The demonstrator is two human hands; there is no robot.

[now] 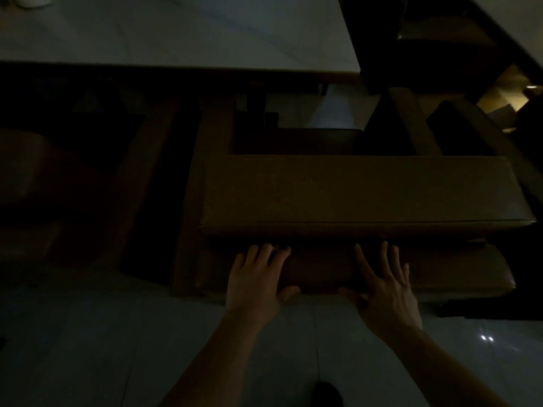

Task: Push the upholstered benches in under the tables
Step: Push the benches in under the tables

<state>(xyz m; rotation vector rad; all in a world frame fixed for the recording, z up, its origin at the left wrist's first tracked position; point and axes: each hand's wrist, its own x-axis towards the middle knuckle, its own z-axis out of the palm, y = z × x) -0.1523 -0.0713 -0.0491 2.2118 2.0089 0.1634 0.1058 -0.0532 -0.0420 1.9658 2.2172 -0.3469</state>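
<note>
The room is dim. A brown upholstered bench (361,195) stands on the floor in front of me, its far side toward a white table (176,33). A lower padded ledge (458,271) runs along its near side. My left hand (255,277) and my right hand (385,283) lie on that ledge side by side. Their fingers are spread flat on top and both thumbs wrap over its near edge. Most of the bench lies outside the tabletop's edge.
Dark wooden table legs and rails (205,136) stand between the bench and the table. A second brown bench (32,171) sits at the left, another seat (482,133) at the right. Glossy pale floor tiles (88,348) lie under me. A white object (30,0) rests on the table's far left.
</note>
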